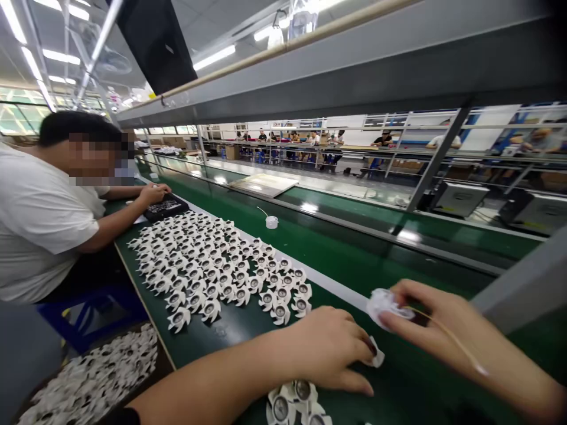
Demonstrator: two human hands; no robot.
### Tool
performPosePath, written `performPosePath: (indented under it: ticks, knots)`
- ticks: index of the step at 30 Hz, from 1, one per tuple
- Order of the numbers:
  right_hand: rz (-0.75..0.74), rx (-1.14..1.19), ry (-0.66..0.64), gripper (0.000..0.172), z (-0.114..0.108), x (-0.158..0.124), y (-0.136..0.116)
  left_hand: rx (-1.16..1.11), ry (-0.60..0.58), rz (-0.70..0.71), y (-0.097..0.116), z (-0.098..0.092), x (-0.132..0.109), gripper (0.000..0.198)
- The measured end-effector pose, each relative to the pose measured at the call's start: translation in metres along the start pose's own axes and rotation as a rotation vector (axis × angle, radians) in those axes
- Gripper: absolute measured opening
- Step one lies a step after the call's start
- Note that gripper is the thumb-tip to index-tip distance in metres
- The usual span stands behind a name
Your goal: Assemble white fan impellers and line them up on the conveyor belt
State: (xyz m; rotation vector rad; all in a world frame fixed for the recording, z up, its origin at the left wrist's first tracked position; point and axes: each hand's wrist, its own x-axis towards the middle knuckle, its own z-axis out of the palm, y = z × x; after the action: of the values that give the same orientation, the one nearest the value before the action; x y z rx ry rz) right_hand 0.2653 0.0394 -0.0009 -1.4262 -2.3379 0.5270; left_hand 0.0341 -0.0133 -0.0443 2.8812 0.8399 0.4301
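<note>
My right hand (pixel 429 321) pinches a white round part (pixel 386 308) between thumb and fingers, and a thin pale wire trails from it along the wrist. To its left, my left hand (pixel 332 348) reaches over the green table with the thumb spread from the fingers. A white piece (pixel 378 353) shows at its fingertips, partly hidden by them; the grip on it is unclear. Beneath the left wrist lie several white fan wheels (pixel 283 408) with dark ring centres. A large spread of similar fan wheels (pixel 210 274) covers the bench beyond my left arm.
One white part with a wire (pixel 271 222) sits on the green belt (pixel 328 251). At left a seated person's hands are over a black tray (pixel 166 208). A container of fan wheels (pixel 101 378) stands low left. A grey metal post (pixel 527 283) rises beyond my right hand.
</note>
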Motion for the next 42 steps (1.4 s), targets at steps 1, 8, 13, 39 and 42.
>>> performPosePath:
  ticks: [1,8,13,39,42]
  knots:
    - [-0.014,0.001,-0.087,0.034,0.003,0.003,-0.003,-0.002,0.024,-0.046,-0.001,0.001,0.001,0.035]
    - [-0.055,0.102,-0.343,0.014,0.0,0.002,-0.017,-0.031,0.203,-0.357,-0.002,-0.004,0.003,0.018]
    - [0.002,0.005,-0.388,0.026,0.006,0.0,-0.025,-0.067,0.212,-0.39,-0.001,-0.001,0.005,0.022]
    - [0.143,-0.298,-0.374,0.031,0.028,0.004,-0.042,-0.205,0.156,-0.504,-0.011,0.015,0.004,0.044]
    - [0.274,-0.37,-0.228,0.033,0.022,0.007,-0.034,-0.153,0.185,-0.528,-0.013,0.014,0.003,0.054]
